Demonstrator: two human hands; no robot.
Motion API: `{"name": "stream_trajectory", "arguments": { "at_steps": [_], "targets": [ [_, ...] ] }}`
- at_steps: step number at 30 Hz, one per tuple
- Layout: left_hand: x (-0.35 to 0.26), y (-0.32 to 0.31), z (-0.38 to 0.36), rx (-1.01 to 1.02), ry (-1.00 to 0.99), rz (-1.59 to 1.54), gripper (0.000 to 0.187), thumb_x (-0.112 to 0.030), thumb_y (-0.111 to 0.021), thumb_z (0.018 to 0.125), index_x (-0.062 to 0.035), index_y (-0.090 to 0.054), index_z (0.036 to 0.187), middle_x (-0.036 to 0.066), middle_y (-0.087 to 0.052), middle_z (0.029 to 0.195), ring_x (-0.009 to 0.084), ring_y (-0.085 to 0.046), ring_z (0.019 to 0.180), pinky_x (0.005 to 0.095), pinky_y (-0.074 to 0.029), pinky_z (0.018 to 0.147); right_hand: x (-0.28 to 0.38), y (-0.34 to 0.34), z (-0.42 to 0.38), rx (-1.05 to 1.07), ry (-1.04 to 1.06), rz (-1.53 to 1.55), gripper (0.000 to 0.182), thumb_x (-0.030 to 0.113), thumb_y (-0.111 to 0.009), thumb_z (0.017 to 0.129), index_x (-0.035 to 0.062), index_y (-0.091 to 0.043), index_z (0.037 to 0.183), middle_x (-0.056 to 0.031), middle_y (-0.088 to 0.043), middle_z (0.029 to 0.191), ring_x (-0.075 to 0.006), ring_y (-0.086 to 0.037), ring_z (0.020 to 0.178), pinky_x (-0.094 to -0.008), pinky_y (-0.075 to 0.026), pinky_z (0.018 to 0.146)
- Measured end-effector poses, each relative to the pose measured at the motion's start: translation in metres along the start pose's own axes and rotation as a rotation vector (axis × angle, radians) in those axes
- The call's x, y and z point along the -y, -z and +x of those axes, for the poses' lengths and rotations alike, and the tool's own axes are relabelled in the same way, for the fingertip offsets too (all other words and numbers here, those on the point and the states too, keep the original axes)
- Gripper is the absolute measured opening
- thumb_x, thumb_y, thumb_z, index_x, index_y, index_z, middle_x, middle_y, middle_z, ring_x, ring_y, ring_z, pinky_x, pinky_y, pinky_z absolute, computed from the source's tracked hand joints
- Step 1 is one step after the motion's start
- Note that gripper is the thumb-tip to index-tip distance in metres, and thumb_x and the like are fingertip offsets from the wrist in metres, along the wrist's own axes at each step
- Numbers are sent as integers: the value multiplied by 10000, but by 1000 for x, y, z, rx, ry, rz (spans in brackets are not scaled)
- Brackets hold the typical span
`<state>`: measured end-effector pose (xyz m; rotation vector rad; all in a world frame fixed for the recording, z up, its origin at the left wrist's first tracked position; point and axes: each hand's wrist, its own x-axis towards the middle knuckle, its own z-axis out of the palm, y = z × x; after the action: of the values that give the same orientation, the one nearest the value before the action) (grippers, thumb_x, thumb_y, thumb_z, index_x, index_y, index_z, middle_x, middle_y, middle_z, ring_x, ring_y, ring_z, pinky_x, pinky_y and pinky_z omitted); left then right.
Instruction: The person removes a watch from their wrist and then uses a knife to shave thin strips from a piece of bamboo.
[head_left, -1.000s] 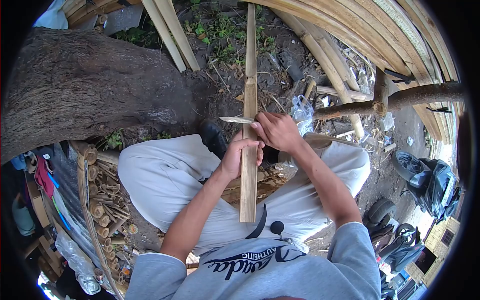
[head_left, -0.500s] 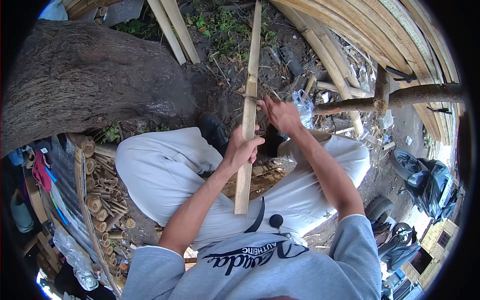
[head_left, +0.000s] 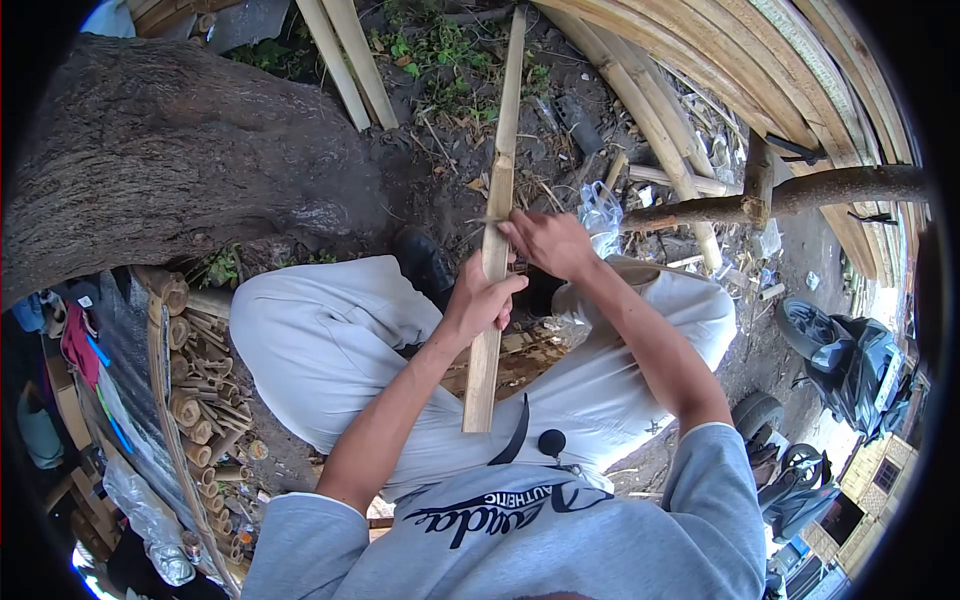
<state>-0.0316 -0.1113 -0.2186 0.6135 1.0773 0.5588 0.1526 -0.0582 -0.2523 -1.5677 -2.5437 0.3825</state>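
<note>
A long split bamboo strip (head_left: 482, 375) stands lengthwise between my knees, its near end above my lap and its far end out over the ground. My left hand (head_left: 482, 298) is closed around its lower middle. Just beyond, my right hand (head_left: 552, 243) is closed on a knife (head_left: 487, 220), whose thin blade lies across the strip's face. The knife's handle is hidden inside my fingers. Both hands are close together, the right one slightly farther out.
A thick tree trunk (head_left: 180, 160) lies on the left, above stacked bamboo pieces (head_left: 190, 410). Long bamboo slats (head_left: 720, 60) rest at upper right, near a horizontal branch (head_left: 830, 190). A plastic bag (head_left: 601, 212) sits beyond my right hand. Motorcycles (head_left: 850, 355) stand at right.
My right hand and the knife have slid along the bamboo strip toward my left hand. The strip's near end has shifted slightly left and toward me; my left hand keeps its grip.
</note>
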Motion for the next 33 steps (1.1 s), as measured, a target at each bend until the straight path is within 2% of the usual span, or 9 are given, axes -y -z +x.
{"name": "stream_trajectory", "arguments": {
  "at_steps": [3,9,12,14,18,22,28,31,33],
  "targets": [
    [19,-1,0,-32,-31,95,445,-37,-668,874,64,-449,1248,42,-540,710,95,-486,445,274,-410,383,0,-8,-1,31,171,91,298,353,-449,1070,86,-521,958,-142,-640,697,-381,-646,576,-487,-502,479],
    [23,-13,-2,-42,-85,98,441,-35,-674,856,96,-470,1225,65,-571,693,116,-514,408,288,-418,350,-49,-17,14,-11,-340,-118,375,401,-438,1065,76,-570,932,-140,-663,721,-366,-676,610,-459,-535,495],
    [15,-11,0,-45,-62,53,445,-30,-671,870,81,-459,1246,49,-551,677,113,-509,420,288,-420,353,-22,-18,7,8,-258,-60,362,400,-443,1065,78,-563,953,-155,-666,718,-369,-676,609,-461,-532,495],
    [11,-4,0,-50,-59,17,445,-27,-670,871,76,-458,1249,44,-544,669,112,-507,424,287,-421,355,-1,0,1,-27,140,78,323,365,-456,1066,70,-536,961,-161,-651,699,-400,-641,579,-486,-492,476],
    [13,-7,-6,-34,-48,40,437,-34,-680,871,72,-467,1238,42,-536,654,108,-506,424,288,-422,356,-30,-10,10,30,-176,-42,312,363,-450,1066,79,-544,978,-178,-657,711,-403,-653,614,-492,-502,502],
    [12,-7,4,-9,-49,78,438,-55,-680,882,46,-459,1247,25,-513,633,105,-502,434,287,-426,367,-40,-19,15,-66,-296,-35,374,411,-420,1071,69,-541,980,-215,-657,657,-395,-663,575,-507,-517,482],
    [2,3,9,50,-17,-64,423,-73,-688,864,21,-480,1220,26,-527,610,123,-534,432,289,-442,368,6,8,-9,68,107,56,314,360,-472,1056,72,-547,956,-167,-631,675,-391,-651,605,-478,-508,508],
    [1,0,10,49,-26,-84,438,-77,-674,873,24,-471,1248,26,-505,642,125,-530,459,290,-438,393,-14,-5,-8,-114,71,75,335,384,-482,1052,85,-555,920,-124,-642,660,-367,-638,543,-459,-503,461],
    [7,4,20,24,-36,-45,463,-76,-691,863,30,-465,1253,31,-519,671,126,-534,461,290,-440,397,-25,-12,-3,-49,-57,20,351,397,-462,1059,79,-557,943,-150,-657,678,-381,-656,582,-471,-510,475]
  ]
}}
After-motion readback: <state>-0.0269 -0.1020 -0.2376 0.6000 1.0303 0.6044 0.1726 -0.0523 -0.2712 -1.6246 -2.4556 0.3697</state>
